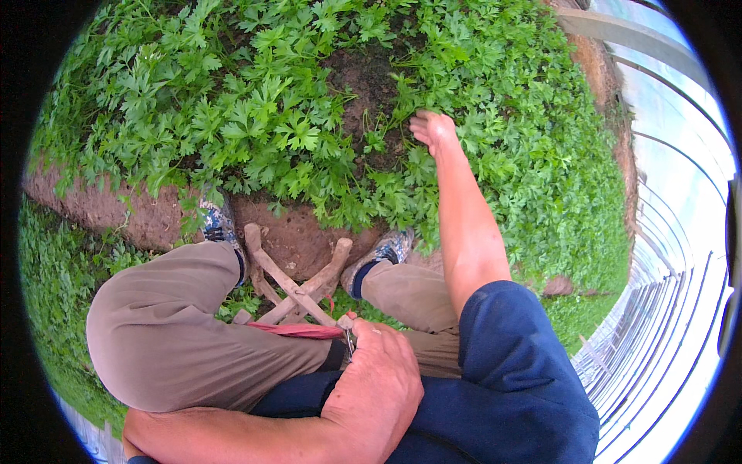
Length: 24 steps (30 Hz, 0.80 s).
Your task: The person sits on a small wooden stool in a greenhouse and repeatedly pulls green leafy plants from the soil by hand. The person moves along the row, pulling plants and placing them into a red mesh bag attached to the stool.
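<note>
Leafy green plants (243,116), which look like parsley or celery, fill the bed before me. My right hand (432,129) reaches out at the edge of a patch of dark bare soil (362,87); its fingers are slightly blurred and apart, and nothing shows in them. Near my lap my left hand (379,371) is closed around the end of a crossed-leg wooden folding stool (298,296) with a red cloth strap (295,330). A thin metal piece (349,342) sticks out beside its fingers; whether the hand grips this too, I cannot tell.
A raised soil ridge (116,203) crosses under my patterned shoes (217,220). More green plants (58,290) grow beyond it at the left. The curved ribs (666,278) and pale sheeting of a greenhouse stand at the right, beside an earth bank (614,116).
</note>
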{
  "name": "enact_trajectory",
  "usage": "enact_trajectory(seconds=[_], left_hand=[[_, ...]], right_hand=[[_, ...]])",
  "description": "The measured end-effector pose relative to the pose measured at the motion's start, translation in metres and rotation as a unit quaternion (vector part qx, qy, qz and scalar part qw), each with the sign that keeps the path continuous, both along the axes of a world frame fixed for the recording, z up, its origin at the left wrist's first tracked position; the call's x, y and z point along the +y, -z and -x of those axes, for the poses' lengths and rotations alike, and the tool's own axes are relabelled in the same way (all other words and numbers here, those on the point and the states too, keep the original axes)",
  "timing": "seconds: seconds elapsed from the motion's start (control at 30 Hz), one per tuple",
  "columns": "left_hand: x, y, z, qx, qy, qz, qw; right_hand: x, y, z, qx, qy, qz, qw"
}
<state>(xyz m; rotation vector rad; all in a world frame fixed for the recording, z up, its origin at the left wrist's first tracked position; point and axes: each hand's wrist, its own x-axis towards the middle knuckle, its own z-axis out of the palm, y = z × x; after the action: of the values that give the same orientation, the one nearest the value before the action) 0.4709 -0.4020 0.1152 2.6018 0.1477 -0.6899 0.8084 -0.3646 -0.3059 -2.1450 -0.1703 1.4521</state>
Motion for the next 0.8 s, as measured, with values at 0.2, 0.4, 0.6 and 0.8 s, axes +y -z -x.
enact_trajectory(seconds=[0.2, 0.4, 0.6, 0.8], left_hand=[[-0.002, 0.0, -0.001, -0.008, 0.006, 0.011, 1.0], [0.004, -0.001, -0.003, -0.015, 0.002, -0.007, 1.0], [0.001, 0.004, -0.01, -0.007, 0.035, 0.005, 0.999], [-0.001, 0.012, -0.018, -0.017, 0.032, 0.013, 0.999]], right_hand=[[-0.072, 0.044, -0.045, -0.316, -0.526, 0.178, 0.77], [-0.108, 0.059, -0.008, -0.186, -0.421, 0.153, 0.874], [-0.103, 0.043, -0.007, 0.119, -0.021, 0.086, 0.989], [-0.065, -0.002, -0.025, 0.191, -0.087, 0.084, 0.974]])
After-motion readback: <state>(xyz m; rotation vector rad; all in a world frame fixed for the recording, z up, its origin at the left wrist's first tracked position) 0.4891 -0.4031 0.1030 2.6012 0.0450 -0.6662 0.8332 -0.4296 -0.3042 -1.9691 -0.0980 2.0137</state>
